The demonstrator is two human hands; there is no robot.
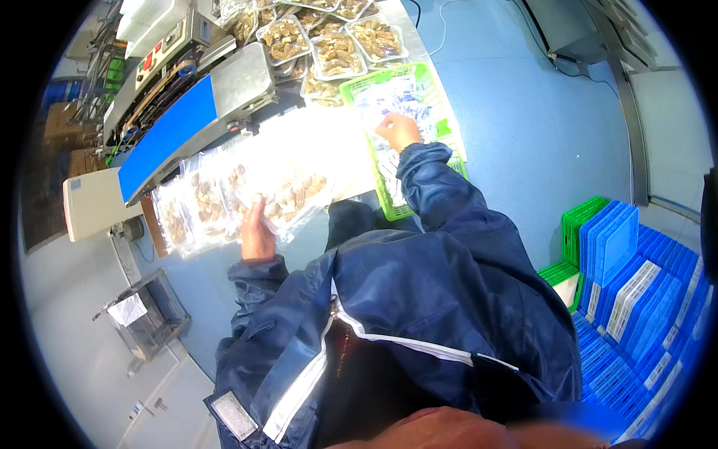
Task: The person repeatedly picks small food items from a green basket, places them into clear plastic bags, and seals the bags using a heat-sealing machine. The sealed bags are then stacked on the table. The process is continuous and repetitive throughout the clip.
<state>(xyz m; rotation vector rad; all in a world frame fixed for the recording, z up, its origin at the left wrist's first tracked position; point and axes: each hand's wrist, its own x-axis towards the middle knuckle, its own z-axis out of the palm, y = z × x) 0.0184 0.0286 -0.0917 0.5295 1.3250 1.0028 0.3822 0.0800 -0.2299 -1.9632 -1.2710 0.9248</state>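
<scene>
My left hand [256,230] is closed on the near edge of a clear plastic bag [299,196] with brown, lumpy food pieces in it. Beside it, more filled clear bags [203,200] lie in a row to the left. Over a green plastic basket [380,170] is my right hand [400,132], its fingers drawn together. Small white and blue sachets [389,93] fill that basket. What the right fingers hold, if anything, is too small to make out. Strong glare washes out the table between the hands.
Clear trays of brown food pieces [340,54] are heaped at the far end of the table. A machine with a blue belt [170,150] runs along the left. Stacked blue crates [643,299] and green crates [580,228] stand on the right.
</scene>
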